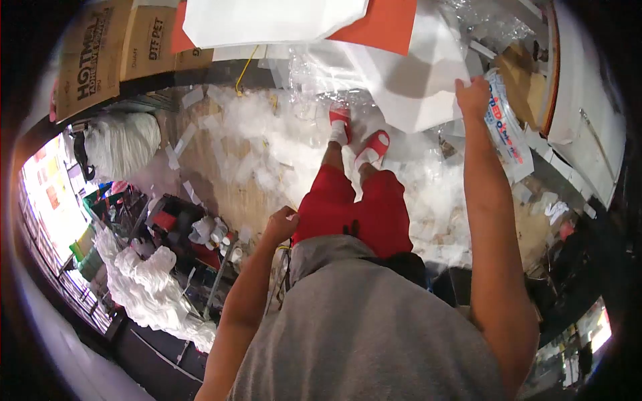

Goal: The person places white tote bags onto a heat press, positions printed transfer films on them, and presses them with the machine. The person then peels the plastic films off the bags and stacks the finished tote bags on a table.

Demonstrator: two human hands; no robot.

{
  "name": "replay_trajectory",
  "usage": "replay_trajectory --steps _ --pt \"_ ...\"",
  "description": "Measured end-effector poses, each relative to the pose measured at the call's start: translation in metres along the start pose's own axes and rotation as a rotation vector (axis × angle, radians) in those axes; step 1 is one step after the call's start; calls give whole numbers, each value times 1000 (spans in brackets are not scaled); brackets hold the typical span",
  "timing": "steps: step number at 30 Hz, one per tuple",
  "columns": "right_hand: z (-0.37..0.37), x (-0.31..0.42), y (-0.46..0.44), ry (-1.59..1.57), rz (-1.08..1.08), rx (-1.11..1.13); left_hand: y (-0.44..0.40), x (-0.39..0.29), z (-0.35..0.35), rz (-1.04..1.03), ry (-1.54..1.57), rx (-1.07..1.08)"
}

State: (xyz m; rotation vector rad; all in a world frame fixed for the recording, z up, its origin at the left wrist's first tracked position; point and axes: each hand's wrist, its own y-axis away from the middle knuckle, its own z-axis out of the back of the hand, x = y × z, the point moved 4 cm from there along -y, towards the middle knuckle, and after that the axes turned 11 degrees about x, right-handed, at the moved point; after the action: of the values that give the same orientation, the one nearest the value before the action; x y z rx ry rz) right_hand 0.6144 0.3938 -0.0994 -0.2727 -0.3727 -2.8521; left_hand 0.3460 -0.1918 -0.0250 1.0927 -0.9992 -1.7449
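On the right, my right hand is closed on the side edge of a large white sheet. That sheet hangs at an angle over the floor, its lower corner close to my red slippers. My left hand is beside my red shorts with its fingers curled in, and no object shows in it. Another white sheet lies at the top on an orange-red sheet. Just right of my right hand is a printed plastic bag with red and blue lettering.
Cardboard boxes stand at the upper left. White fluffy scraps and paper strips litter the floor. Clear plastic wrap lies ahead of my feet. White bundled material and clutter fill the left side; a white panel stands at right.
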Motion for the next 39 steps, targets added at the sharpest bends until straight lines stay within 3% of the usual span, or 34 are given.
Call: replay_trajectory --steps 3,6,9,11,19,21,23,28,30,31,32,35,36,37,38,39 --pt "2 6 2 56 102 -89 9 12 -8 -12 27 -22" --pt "-5 4 2 55 -47 -27 12 14 -11 -31 9 -42" --pt "-8 3 -1 50 74 -91 10 12 -12 -32 29 -41" --pt "-10 -1 -3 -163 -119 33 9 8 -12 -31 21 -47" --pt "41 5 36 -554 -157 165 -28 -74 -4 -140 117 -24" --pt "15 -9 21 -592 -144 99 -39 -118 0 -220 113 -21" --pt "34 5 23 -529 -76 10 -49 -149 -1 -287 109 -14" --pt "18 1 15 -642 -21 -3 -50 -190 -3 -489 94 -67" --pt "34 -6 23 -319 87 -187 -47 -199 3 -440 75 -25" --pt "44 -6 35 -678 -48 2 -47 -203 4 -380 63 19" --pt "56 -2 48 -786 -115 87 -47 -207 2 -399 62 16" --pt "68 1 90 -1094 -153 184 -83 -196 -21 -299 503 155" --pt "80 0 105 -884 182 73 -75 -215 -15 -325 497 154" --pt "92 2 123 -649 501 -36 -55 -237 -12 -247 765 252" --pt "107 10 134 -644 508 -56 -44 -252 -11 -159 1029 355" --pt "114 13 140 -1176 160 133 -49 -262 -7 -239 1204 460"
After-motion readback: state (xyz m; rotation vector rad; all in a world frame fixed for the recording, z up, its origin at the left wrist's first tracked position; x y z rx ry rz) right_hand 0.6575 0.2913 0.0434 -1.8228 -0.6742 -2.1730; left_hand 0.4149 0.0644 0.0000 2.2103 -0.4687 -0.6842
